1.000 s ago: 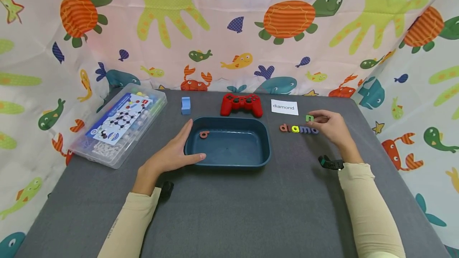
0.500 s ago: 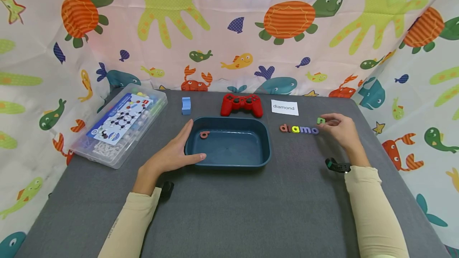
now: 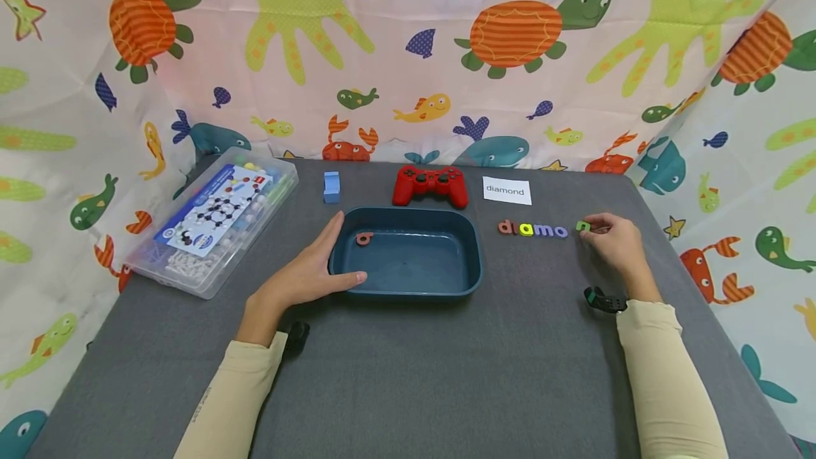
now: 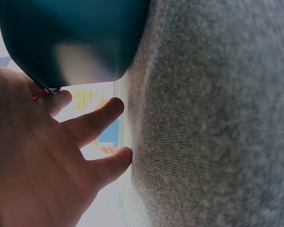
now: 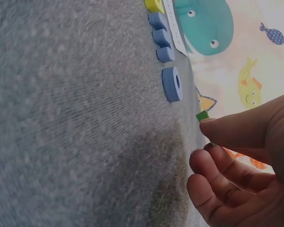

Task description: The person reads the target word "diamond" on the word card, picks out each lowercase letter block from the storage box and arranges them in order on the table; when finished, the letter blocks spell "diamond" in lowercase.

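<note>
My right hand [image 3: 617, 245] pinches a green letter n [image 3: 583, 226] between thumb and fingertips, just right of the row of letters. That row [image 3: 533, 230] reads "diamo" in brownish red, yellow and blue. In the right wrist view, only a corner of the green letter [image 5: 203, 115] shows past my thumb, with the blue letter o [image 5: 172, 84] nearby. Straight and spread, the fingers of my left hand [image 3: 304, 273] rest against the left side of a dark blue tray [image 3: 408, 292], thumb over its front rim. Inside the tray lies one brownish-red letter [image 3: 364, 239].
A white card printed "diamond" [image 3: 506, 190] lies behind the letter row. Behind the tray are a red game controller [image 3: 430, 185] and a light blue block [image 3: 331, 188]. To the left sits a clear plastic case [image 3: 213, 222] of molecule-model parts. A patterned curtain borders the table.
My right hand has carried the green n rightward and toward me, from above the o to the right end of the row. My left hand and the tray have stayed in place.
</note>
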